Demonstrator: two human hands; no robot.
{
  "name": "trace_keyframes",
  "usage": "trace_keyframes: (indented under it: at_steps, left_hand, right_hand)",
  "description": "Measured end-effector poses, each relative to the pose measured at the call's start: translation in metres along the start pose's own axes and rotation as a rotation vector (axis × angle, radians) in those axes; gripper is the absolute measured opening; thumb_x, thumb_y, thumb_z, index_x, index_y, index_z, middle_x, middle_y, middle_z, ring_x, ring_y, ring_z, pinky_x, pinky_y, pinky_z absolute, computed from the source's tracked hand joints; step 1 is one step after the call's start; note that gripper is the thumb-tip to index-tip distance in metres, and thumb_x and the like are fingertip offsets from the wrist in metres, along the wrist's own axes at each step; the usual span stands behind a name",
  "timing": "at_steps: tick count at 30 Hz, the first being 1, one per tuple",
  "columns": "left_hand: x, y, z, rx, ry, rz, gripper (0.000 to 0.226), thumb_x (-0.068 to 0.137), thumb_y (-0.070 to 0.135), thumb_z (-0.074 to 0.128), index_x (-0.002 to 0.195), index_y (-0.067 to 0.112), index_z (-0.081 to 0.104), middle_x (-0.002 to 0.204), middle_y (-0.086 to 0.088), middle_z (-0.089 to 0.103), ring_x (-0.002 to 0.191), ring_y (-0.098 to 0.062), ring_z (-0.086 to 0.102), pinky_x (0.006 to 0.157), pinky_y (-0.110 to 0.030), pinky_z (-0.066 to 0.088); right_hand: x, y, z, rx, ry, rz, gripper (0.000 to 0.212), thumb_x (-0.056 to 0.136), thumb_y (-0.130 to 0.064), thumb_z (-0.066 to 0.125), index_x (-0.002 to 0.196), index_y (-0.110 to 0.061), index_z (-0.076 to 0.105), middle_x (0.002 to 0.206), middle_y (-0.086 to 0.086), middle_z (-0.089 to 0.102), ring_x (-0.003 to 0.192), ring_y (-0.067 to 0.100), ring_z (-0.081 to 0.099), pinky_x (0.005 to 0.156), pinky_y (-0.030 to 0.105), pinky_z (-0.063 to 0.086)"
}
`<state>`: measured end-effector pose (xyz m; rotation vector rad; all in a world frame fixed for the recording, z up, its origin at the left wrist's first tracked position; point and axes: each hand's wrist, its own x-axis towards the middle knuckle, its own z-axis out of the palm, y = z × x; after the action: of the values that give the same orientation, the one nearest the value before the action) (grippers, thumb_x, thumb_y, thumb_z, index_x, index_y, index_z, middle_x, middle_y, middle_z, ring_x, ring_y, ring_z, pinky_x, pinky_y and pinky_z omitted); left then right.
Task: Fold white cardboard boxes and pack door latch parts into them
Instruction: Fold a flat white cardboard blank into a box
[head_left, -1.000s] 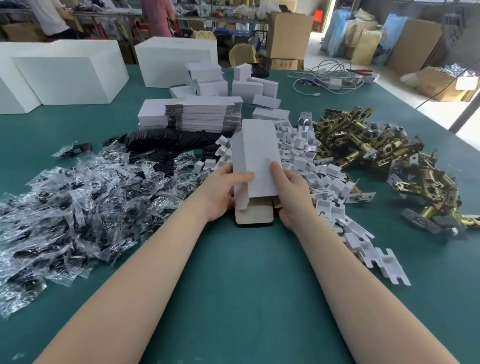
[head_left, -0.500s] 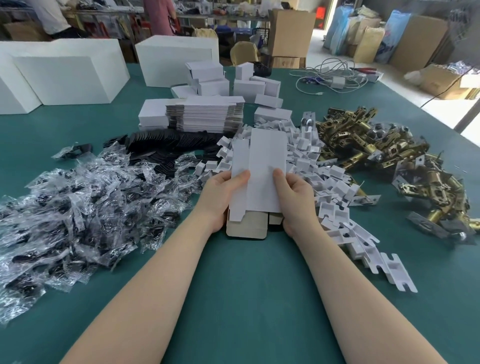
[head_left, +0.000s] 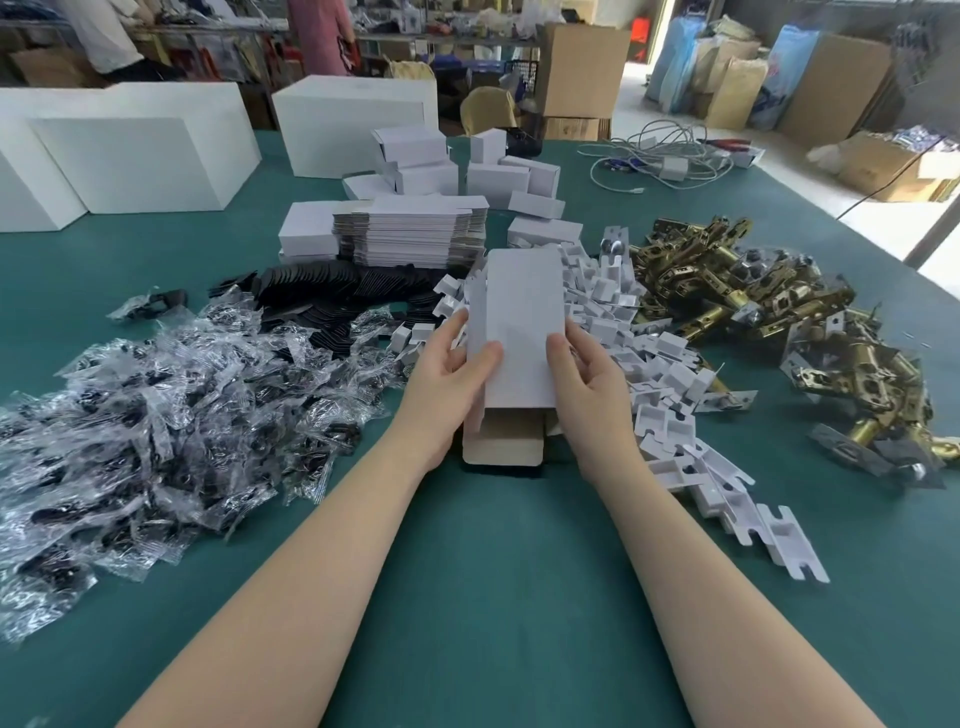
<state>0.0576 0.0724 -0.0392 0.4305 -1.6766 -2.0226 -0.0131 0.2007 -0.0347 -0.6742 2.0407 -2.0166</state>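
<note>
Green covering is seen across the whole bench (head_left: 493, 597), with a cluttered workshop of brown cartons behind it. Large white boxes (head_left: 130, 161) are set at the far left edge. A wide heap of clear plastic bags (head_left: 156, 415) holding dark parts is spread over the left side, and a heap of brass latches (head_left: 753, 312) is piled on the right. Between them, a scatter of white inserts (head_left: 649, 364) is strewn from the middle toward the near right. A stack of flat blanks (head_left: 415, 234) is placed beyond the middle, with black pieces (head_left: 322, 291) just in front of it and small folded boxes (head_left: 498, 176) behind. White cables (head_left: 665, 156) are coiled at the far right.

A half-formed white box (head_left: 519, 332) is held at the middle of the bench, tilted away, its brown inner flap open at the near end. It is gripped from the left by the left hand (head_left: 447, 384) and from the right by the right hand (head_left: 587, 384), each thumb pressed on the top face with the fingers curled round the sides.
</note>
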Motion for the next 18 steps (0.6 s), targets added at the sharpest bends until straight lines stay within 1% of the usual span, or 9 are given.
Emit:
trace_keyframes:
  at_steps: [1, 3, 4, 6, 9, 12, 13, 15, 18]
  left_hand:
    - [0.000, 0.001, -0.001, -0.051, 0.018, -0.030, 0.059, 0.099, 0.016, 0.055, 0.152, 0.021, 0.029, 0.108, 0.008, 0.073, 0.100, -0.011, 0.070, 0.077, -0.024, 0.056]
    - [0.003, 0.003, -0.003, -0.154, -0.001, -0.098, 0.064, 0.103, 0.015, 0.048, 0.157, 0.026, 0.016, 0.113, 0.008, 0.071, 0.100, -0.009, 0.069, 0.075, -0.026, 0.057]
    - [0.004, 0.004, -0.005, -0.219, -0.026, -0.129, 0.066, 0.103, 0.015, 0.046, 0.157, 0.030, 0.011, 0.117, 0.007, 0.070, 0.102, -0.010, 0.069, 0.074, -0.030, 0.058]
    - [0.005, 0.008, -0.009, -0.342, -0.089, -0.177, 0.069, 0.102, 0.017, 0.047, 0.156, 0.035, 0.007, 0.118, 0.010, 0.070, 0.103, -0.012, 0.069, 0.072, -0.036, 0.058]
    - [0.003, 0.013, -0.012, -0.254, -0.251, -0.138, 0.060, 0.096, 0.021, 0.054, 0.150, 0.030, 0.029, 0.131, 0.006, 0.063, 0.113, -0.015, 0.064, 0.086, -0.040, 0.055]
    - [-0.002, 0.012, -0.015, -0.134, -0.281, -0.140, 0.090, 0.077, 0.020, 0.074, 0.153, 0.023, 0.026, 0.134, 0.009, 0.058, 0.112, -0.011, 0.064, 0.088, -0.035, 0.055]
    - [-0.003, 0.012, -0.016, -0.118, -0.282, -0.124, 0.094, 0.069, 0.019, 0.079, 0.151, 0.023, 0.031, 0.133, 0.008, 0.056, 0.109, -0.010, 0.064, 0.088, -0.033, 0.055]
    - [-0.004, 0.013, -0.017, -0.084, -0.266, -0.053, 0.085, 0.060, 0.019, 0.082, 0.137, 0.033, 0.049, 0.134, 0.006, 0.056, 0.105, -0.011, 0.064, 0.089, -0.031, 0.054]
    - [-0.005, 0.016, -0.017, -0.008, -0.197, 0.063, 0.054, 0.065, 0.028, 0.080, 0.115, 0.042, 0.068, 0.137, 0.010, 0.057, 0.103, -0.011, 0.066, 0.094, -0.034, 0.052]
  right_hand:
    - [0.000, -0.001, 0.000, 0.073, -0.023, 0.027, 0.032, 0.101, -0.033, 0.053, 0.133, -0.029, 0.056, 0.098, -0.018, 0.069, 0.091, 0.004, 0.067, 0.079, 0.026, 0.056]
    - [0.001, 0.001, -0.003, 0.157, -0.081, 0.031, 0.040, 0.097, -0.033, 0.058, 0.137, -0.036, 0.052, 0.113, -0.014, 0.069, 0.104, 0.002, 0.065, 0.090, 0.026, 0.053]
    - [0.000, 0.000, -0.004, 0.149, -0.107, 0.002, 0.039, 0.094, -0.033, 0.061, 0.131, -0.041, 0.055, 0.119, -0.017, 0.068, 0.107, -0.001, 0.064, 0.091, 0.025, 0.052]
    - [-0.001, 0.000, -0.007, 0.132, -0.144, -0.052, 0.036, 0.091, -0.025, 0.066, 0.122, -0.042, 0.061, 0.118, -0.027, 0.066, 0.093, -0.004, 0.064, 0.082, 0.020, 0.053]
    - [-0.002, -0.001, -0.010, 0.144, -0.085, -0.078, 0.036, 0.090, -0.011, 0.070, 0.117, -0.033, 0.064, 0.115, -0.023, 0.067, 0.078, 0.003, 0.065, 0.073, 0.018, 0.054]
    - [-0.001, -0.005, -0.012, 0.091, -0.009, -0.125, 0.033, 0.088, -0.004, 0.069, 0.109, -0.029, 0.065, 0.111, -0.016, 0.068, 0.080, -0.001, 0.065, 0.074, 0.016, 0.052]
    - [0.001, -0.005, -0.013, 0.074, 0.005, -0.126, 0.035, 0.088, -0.002, 0.067, 0.108, -0.030, 0.066, 0.108, -0.017, 0.069, 0.080, -0.001, 0.064, 0.073, 0.015, 0.051]
    - [0.002, -0.007, -0.015, 0.066, 0.026, -0.110, 0.039, 0.088, -0.001, 0.065, 0.108, -0.035, 0.066, 0.104, -0.022, 0.071, 0.076, 0.005, 0.060, 0.070, 0.017, 0.052]
    - [0.001, -0.008, -0.016, 0.095, 0.027, -0.086, 0.039, 0.089, -0.009, 0.070, 0.115, -0.038, 0.066, 0.107, -0.023, 0.072, 0.076, 0.010, 0.059, 0.071, 0.023, 0.053]
